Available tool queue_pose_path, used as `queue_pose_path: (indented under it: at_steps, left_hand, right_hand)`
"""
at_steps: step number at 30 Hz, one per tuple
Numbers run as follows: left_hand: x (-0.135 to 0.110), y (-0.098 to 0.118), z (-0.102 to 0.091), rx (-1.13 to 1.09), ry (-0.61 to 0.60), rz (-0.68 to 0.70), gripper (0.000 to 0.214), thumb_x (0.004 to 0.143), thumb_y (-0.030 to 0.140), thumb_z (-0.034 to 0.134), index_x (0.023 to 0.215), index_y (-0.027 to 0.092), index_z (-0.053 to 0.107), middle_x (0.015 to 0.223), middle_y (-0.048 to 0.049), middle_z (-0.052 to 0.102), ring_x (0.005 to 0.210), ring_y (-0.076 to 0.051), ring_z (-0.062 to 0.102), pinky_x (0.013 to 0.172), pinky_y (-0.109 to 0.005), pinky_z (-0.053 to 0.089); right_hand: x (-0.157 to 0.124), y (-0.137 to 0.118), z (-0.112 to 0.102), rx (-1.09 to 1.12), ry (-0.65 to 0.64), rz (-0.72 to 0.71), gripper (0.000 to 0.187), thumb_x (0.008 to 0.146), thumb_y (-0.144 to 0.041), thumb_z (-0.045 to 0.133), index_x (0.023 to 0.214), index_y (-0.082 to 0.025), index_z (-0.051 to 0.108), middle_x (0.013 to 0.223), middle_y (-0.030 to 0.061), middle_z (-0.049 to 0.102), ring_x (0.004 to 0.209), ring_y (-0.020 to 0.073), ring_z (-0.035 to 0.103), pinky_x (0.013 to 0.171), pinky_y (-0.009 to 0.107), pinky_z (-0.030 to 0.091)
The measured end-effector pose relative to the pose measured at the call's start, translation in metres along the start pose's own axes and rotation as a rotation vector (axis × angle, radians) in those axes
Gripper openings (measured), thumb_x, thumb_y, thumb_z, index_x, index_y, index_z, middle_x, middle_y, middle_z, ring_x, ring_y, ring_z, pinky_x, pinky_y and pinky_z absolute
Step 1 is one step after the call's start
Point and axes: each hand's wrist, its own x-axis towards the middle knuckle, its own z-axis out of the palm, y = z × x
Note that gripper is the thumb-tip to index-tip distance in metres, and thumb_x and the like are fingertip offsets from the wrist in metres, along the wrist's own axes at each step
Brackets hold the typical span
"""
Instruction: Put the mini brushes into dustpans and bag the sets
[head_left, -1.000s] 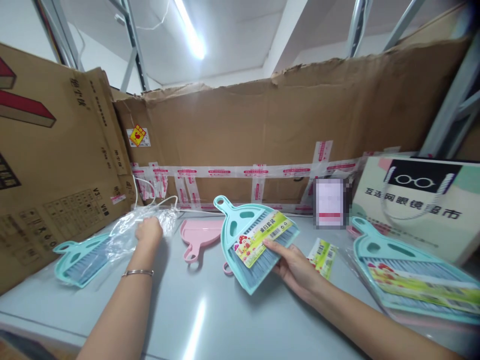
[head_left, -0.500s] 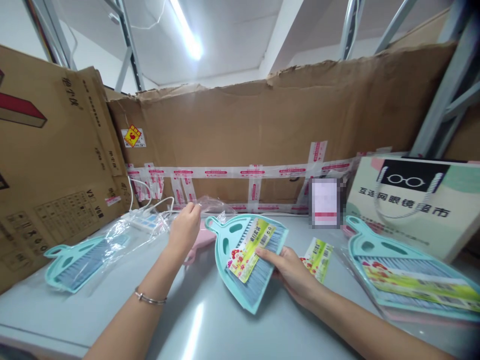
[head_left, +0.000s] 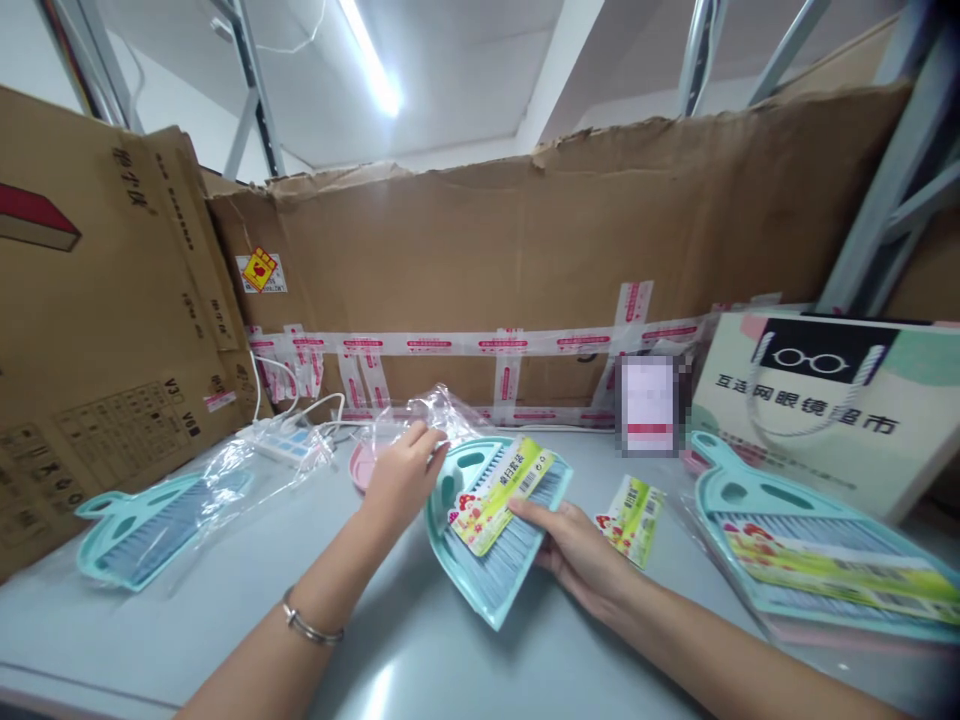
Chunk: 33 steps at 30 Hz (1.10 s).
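My right hand (head_left: 581, 550) grips a mint-green dustpan and brush set (head_left: 480, 590) by its right edge, thumb on the yellow-green card label (head_left: 502, 495). The grey bristles face me and the set is tilted above the table. At its upper left, my left hand (head_left: 405, 470) has its fingers curled at the handle end, which it hides; what is between them cannot be made out. Crumpled clear plastic film (head_left: 439, 405) stands just behind. A pink piece (head_left: 361, 466) shows partly behind my left hand. Another card label (head_left: 632, 520) lies right of the set.
At left lies another mint dustpan set (head_left: 142, 530) with clear plastic over it, near a white power strip (head_left: 289, 440). More sets (head_left: 810, 550) are stacked at right, before a paper gift bag (head_left: 817, 400). Cardboard boxes (head_left: 480, 250) wall the table's back and left.
My left hand has moved right and slightly down, from beside the plastic film to the dustpan's handle end. My right hand still holds the set, nearly in place.
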Motion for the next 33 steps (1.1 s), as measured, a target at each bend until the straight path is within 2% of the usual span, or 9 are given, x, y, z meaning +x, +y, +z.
queue_pose_path:
  at_steps: [4, 7, 14, 20, 25, 29, 33]
  left_hand:
    - [-0.005, 0.020, 0.007, -0.062, -0.030, 0.143, 0.023, 0.088, 0.027, 0.040, 0.087, 0.018, 0.061, 0.075, -0.0030, 0.057, 0.062, -0.012, 0.054, 0.057, -0.023, 0.042]
    - [-0.007, 0.026, 0.009, -0.071, -0.031, 0.180, 0.022, 0.088, 0.027, 0.041, 0.091, 0.018, 0.061, 0.075, -0.0038, 0.059, 0.062, -0.013, 0.055, 0.055, -0.023, 0.042]
    - [-0.008, 0.027, 0.012, -0.103, 0.025, 0.125, 0.020, 0.087, 0.024, 0.041, 0.086, 0.018, 0.060, 0.075, -0.0033, 0.058, 0.061, -0.012, 0.054, 0.056, -0.023, 0.043]
    - [-0.009, 0.029, 0.011, -0.145, 0.035, 0.115, 0.017, 0.086, 0.019, 0.041, 0.083, 0.017, 0.058, 0.073, -0.0021, 0.058, 0.061, -0.011, 0.054, 0.058, -0.022, 0.044]
    - [-0.011, 0.031, 0.012, -0.050, -0.007, 0.266, 0.024, 0.089, 0.020, 0.036, 0.081, 0.017, 0.059, 0.070, -0.0025, 0.057, 0.061, -0.011, 0.053, 0.054, -0.021, 0.041]
    - [-0.013, 0.036, 0.012, 0.046, -0.072, 0.423, 0.027, 0.089, 0.020, 0.035, 0.077, 0.017, 0.060, 0.065, -0.0019, 0.053, 0.056, -0.010, 0.050, 0.046, -0.020, 0.034]
    - [-0.013, 0.040, 0.008, 0.024, -0.106, 0.470, 0.026, 0.089, 0.023, 0.037, 0.083, 0.017, 0.061, 0.067, -0.0031, 0.055, 0.060, -0.012, 0.052, 0.049, -0.021, 0.037]
  right_hand:
    - [0.004, 0.003, 0.001, 0.137, 0.051, -0.018, 0.026, 0.065, -0.018, 0.071, 0.089, -0.013, 0.063, 0.078, 0.0067, 0.072, 0.070, 0.0191, 0.068, 0.069, 0.032, 0.056]
    - [0.007, 0.002, -0.001, 0.211, 0.084, -0.074, 0.027, 0.064, -0.017, 0.072, 0.089, -0.014, 0.064, 0.079, 0.0055, 0.072, 0.073, 0.0191, 0.068, 0.070, 0.031, 0.056]
    - [0.004, 0.006, 0.000, 0.201, -0.003, -0.033, 0.038, 0.060, -0.012, 0.072, 0.097, -0.015, 0.063, 0.084, 0.0048, 0.072, 0.077, 0.0192, 0.067, 0.072, 0.030, 0.055]
    - [-0.002, 0.008, 0.004, 0.161, -0.106, -0.011, 0.042, 0.059, -0.009, 0.071, 0.100, -0.016, 0.062, 0.090, 0.0039, 0.071, 0.086, 0.0185, 0.066, 0.080, 0.028, 0.053]
    - [-0.002, 0.005, 0.007, 0.171, -0.065, 0.012, 0.034, 0.060, -0.007, 0.068, 0.093, -0.014, 0.063, 0.083, 0.0044, 0.071, 0.082, 0.0177, 0.066, 0.078, 0.026, 0.053]
    - [0.002, 0.004, 0.005, 0.220, 0.016, 0.002, 0.038, 0.060, -0.004, 0.066, 0.096, -0.016, 0.063, 0.073, 0.0016, 0.070, 0.075, 0.0175, 0.067, 0.074, 0.028, 0.055]
    - [0.007, 0.003, 0.000, 0.253, 0.020, -0.028, 0.038, 0.060, -0.004, 0.067, 0.097, -0.016, 0.062, 0.071, 0.0007, 0.070, 0.071, 0.0163, 0.067, 0.069, 0.026, 0.056]
